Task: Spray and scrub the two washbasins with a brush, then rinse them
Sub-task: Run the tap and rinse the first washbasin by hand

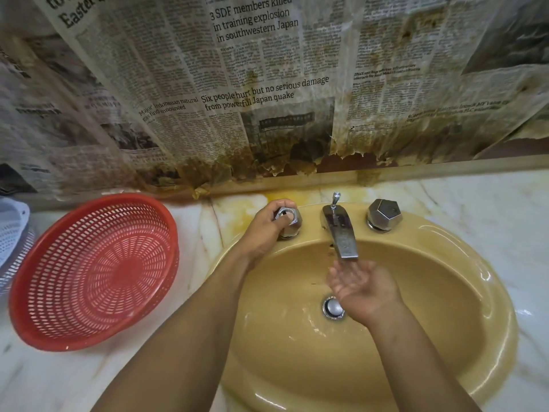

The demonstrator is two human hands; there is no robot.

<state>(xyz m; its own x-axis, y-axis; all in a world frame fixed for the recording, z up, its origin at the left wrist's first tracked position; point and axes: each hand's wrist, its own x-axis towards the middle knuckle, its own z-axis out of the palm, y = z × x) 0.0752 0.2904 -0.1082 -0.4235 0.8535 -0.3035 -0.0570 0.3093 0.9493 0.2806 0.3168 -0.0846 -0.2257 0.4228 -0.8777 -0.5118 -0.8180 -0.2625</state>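
Looking down at a mustard-yellow oval ceramic washbasin sunk into a white veined marble counter, right of centre. Left hand up at the far-left rim, fingers and thumb curled round the left faceted chrome tap knob, gripping it from above. Right hand palm-up right under the tip of the flat chrome spout, fingers close together and slightly cupped, holding nothing, seemingly under a thin stream of water. Wet ripples across the bowl floor around the round metal drain plug, just near-left of that hand. Matching right chrome knob untouched on the far-right rim. Left of the basin, a round red plastic mesh basket tilted on the counter, plus the edge of a white perforated basket at the far left. Stained, torn newspaper sheets stuck across the wall behind.
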